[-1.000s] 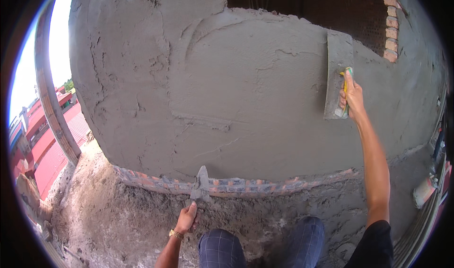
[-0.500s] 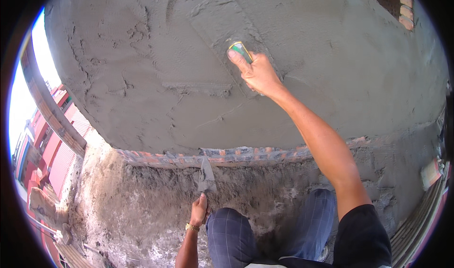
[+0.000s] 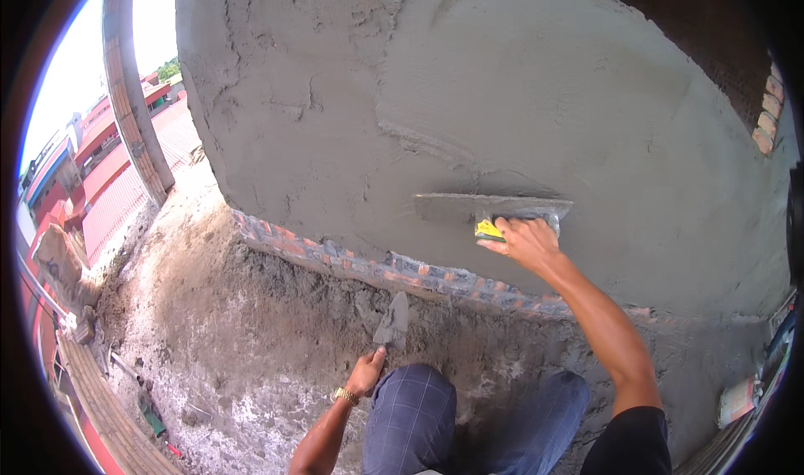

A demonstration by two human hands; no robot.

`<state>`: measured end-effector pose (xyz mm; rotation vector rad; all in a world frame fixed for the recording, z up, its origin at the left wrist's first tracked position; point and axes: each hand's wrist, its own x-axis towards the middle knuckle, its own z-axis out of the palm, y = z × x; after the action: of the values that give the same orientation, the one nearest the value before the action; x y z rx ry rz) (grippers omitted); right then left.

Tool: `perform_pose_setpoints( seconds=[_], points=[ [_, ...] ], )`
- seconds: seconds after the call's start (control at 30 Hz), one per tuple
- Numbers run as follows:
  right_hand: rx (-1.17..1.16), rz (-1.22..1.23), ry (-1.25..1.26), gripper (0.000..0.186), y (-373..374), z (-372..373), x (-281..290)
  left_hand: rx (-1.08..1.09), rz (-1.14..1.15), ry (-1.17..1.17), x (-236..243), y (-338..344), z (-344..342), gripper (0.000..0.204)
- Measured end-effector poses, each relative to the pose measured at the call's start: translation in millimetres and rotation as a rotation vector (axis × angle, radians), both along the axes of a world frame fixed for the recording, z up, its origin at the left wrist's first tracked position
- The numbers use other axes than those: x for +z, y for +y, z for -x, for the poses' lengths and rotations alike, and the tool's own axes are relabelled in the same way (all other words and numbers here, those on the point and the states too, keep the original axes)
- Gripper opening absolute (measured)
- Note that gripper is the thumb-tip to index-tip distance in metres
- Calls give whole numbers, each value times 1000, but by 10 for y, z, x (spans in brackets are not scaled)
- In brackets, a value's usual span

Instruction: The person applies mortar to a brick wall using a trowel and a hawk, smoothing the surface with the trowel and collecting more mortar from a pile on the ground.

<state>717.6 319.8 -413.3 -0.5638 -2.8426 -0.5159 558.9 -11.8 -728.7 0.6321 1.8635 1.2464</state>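
Observation:
Wet grey plaster [image 3: 335,165] covers most of the wall in front of me. My right hand [image 3: 529,242] grips the handle of a plastering trowel [image 3: 494,207], whose long blade lies nearly level against the lower plaster. Yellow shows on the handle end by my thumb. Lower down, my left hand [image 3: 366,373] is closed round the handle of a small pointed trowel [image 3: 393,320]. That trowel points up and away, just short of the strip of bare brick [image 3: 352,261] at the wall's foot. Grey mortar coats its blade.
Rough, mortar-strewn ground [image 3: 243,333] lies before my knees. At left stand a brick post [image 3: 134,115] and red roofs [image 3: 105,178] beyond. A green-handled tool [image 3: 152,416] lies at lower left; a pale bucket-like container [image 3: 737,404] is at far right. A dark opening [image 3: 703,39] cuts the upper right wall.
My right hand has brought the plastering trowel down and right, turning its blade from a steep slant to nearly level. My left hand still holds the pointed trowel. The view has shifted.

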Motion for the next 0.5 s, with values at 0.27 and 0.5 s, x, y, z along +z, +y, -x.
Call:
perform_pose_setpoints(
  seconds=[0.27,0.5],
  points=[
    [-159,147,317,73,-74,-56,1600,-76,41,-101,-393,72,139,61],
    [-256,200,727,72,587,-1049,1993,-69,94,-151,-477,202,-15,58]
  ],
)
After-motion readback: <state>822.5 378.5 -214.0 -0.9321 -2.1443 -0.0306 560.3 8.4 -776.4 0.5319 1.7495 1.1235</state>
